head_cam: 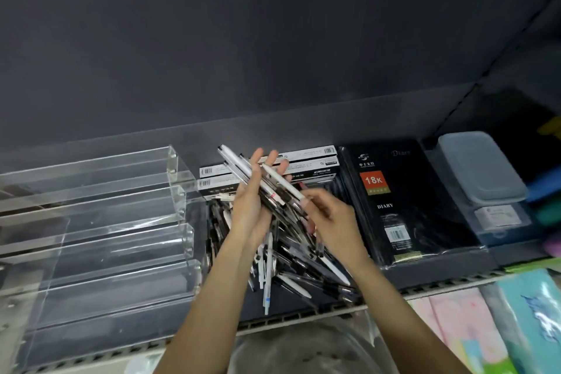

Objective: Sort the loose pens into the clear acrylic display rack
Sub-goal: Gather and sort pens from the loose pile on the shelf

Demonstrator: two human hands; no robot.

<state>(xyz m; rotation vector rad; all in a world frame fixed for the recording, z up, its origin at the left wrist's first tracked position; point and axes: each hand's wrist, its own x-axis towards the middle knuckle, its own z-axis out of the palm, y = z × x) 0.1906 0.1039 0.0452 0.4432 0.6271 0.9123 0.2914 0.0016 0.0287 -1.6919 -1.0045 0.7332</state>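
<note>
A heap of loose pens (291, 264), black and white, lies on the dark shelf between the rack and a diary. My left hand (253, 200) is raised above the heap with its fingers almost straight, and a bundle of several pens (243, 170) lies across its palm. My right hand (331, 218) pinches the lower end of a white pen (282, 181) that rests against the bundle. The clear acrylic display rack (100, 222), with stepped tiers, stands to the left; its tiers hold no pens that I can see.
Flat pen boxes with barcodes (306, 158) lie behind the heap. A black 18K diary (400, 200) sits to the right, then a clear lidded plastic box (482, 173). The shelf's front lip (303, 313) runs below the pens; pastel packages (473, 328) fill the lower shelf.
</note>
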